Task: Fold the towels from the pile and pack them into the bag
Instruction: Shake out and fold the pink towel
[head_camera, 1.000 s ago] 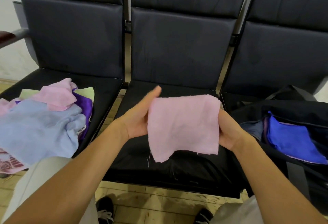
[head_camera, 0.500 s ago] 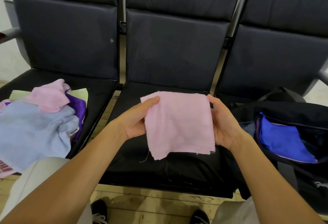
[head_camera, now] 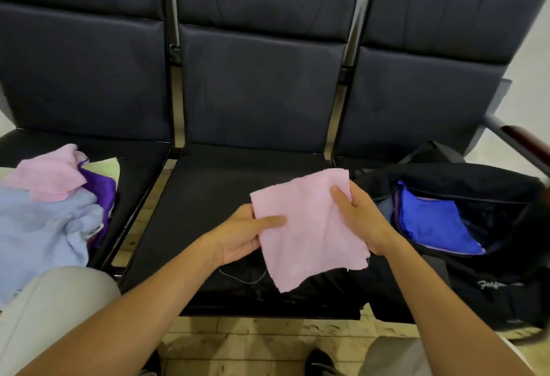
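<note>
I see both hands pinching the folded pink towel (head_camera: pixel 306 232) above the middle seat (head_camera: pixel 208 197): left hand (head_camera: pixel 244 235) at its left edge, right hand (head_camera: pixel 360 220) at its right edge (thumbs on top), beside the open bag (head_camera: pixel 476 271).

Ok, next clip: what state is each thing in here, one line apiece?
Pink towel: folded, held in the air over the middle seat by both hands.
Left hand: grip pinching the towel's left edge.
Right hand: grip curled on its right edge.
Bag: open on the right seat, blue towel inside.
Pile: loose, unfolded, on the left seat.
</note>
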`<state>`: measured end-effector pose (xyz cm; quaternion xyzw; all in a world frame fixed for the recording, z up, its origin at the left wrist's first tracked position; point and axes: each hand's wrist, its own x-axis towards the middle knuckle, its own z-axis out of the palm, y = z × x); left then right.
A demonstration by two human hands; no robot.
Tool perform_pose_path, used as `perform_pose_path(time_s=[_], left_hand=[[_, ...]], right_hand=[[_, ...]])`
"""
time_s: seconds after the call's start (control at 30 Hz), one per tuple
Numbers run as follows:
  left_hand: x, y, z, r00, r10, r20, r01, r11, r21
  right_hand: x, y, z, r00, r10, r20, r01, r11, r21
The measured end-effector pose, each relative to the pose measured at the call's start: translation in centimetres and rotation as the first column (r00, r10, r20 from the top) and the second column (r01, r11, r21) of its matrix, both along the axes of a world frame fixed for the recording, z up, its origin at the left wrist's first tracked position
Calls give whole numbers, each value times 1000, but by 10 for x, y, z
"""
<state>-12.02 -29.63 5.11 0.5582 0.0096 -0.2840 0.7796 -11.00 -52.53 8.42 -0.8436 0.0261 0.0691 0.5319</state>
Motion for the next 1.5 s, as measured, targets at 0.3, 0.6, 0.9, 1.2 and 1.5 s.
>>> perform_pose_path(time_s=[0.3,0.6,0.9,1.2,1.5], left_hand=[[12,-74,0,967,109,231,-155,969,191],[59,-180,21,1000,8,5,-9,996,83],[82,-287,-11,986,-122,112,73,927,368],[103,-332,-36,990,-124,-69,141,916,374],[116,-353,-57,947,-151,283,-16,859,511]], right_hand=[[-9,-76,1,931,-283,-230,310,947,89],[-12,-159,-7,876,-482,-32,468,832,296],[6,-224,-34,731,-681,44,683,731,-18],[27,-263,-62,720,-694,13,686,710,-159],[51,-271,-72,711,-668,219,701,651,-289]])
